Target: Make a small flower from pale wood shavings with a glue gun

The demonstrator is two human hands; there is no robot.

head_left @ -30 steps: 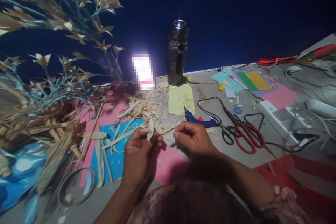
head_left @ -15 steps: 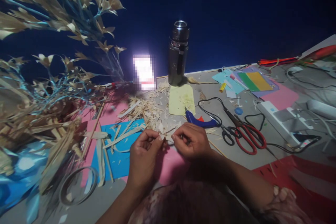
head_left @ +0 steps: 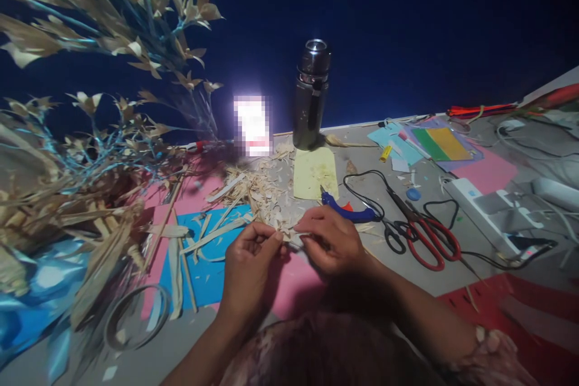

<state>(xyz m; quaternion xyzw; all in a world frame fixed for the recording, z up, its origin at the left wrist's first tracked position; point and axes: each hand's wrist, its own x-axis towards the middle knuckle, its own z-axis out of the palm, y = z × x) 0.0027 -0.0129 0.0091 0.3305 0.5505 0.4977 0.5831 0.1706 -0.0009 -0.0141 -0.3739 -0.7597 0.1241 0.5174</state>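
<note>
My left hand [head_left: 251, 262] is closed in a pinch on a small pale flower of dried husk [head_left: 282, 227], its petals standing above the thumb and fingertip. Close on its right, my right hand [head_left: 333, 242] has its thumb and fingers drawn together by the petals. Whatever lies between those fingertips is too small to make out. Both hands are over pink paper [head_left: 296, 280]. Behind the right hand lies a blue glue gun [head_left: 348, 210] with its nozzle pointing away.
Husk scraps [head_left: 257, 192] are heaped beyond the hands. Blue paper [head_left: 199, 277] bears husk strips at left, beside a roll of tape [head_left: 136, 319] and flowering branches [head_left: 85, 102]. Red-handled scissors [head_left: 425, 241] and a power strip [head_left: 484, 214] lie right; a flask [head_left: 311, 102] stands behind.
My right fingers have lifted and straightened a little toward the flower, whose petals now show more. The left hand has kept its pinch. The whole view has shifted slightly.
</note>
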